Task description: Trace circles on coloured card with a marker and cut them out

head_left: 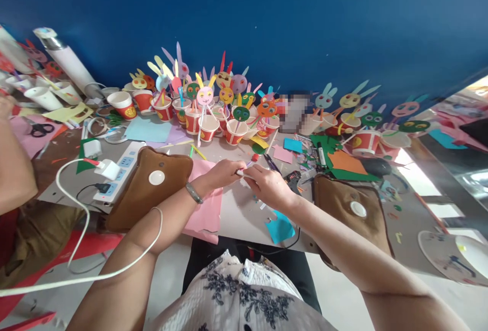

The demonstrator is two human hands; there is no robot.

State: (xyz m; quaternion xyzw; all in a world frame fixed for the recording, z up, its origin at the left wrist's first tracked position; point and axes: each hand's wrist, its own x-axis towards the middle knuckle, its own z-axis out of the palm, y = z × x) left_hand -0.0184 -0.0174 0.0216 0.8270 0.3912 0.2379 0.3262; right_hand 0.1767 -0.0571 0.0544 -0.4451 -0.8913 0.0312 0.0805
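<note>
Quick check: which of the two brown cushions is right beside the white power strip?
The left brown cushion: the white power strip runs alongside it. The right brown cushion has no strip beside it and is partly hidden by the right forearm.

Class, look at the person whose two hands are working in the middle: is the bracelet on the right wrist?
No, the bracelet circles the wrist behind the left hand.
</note>
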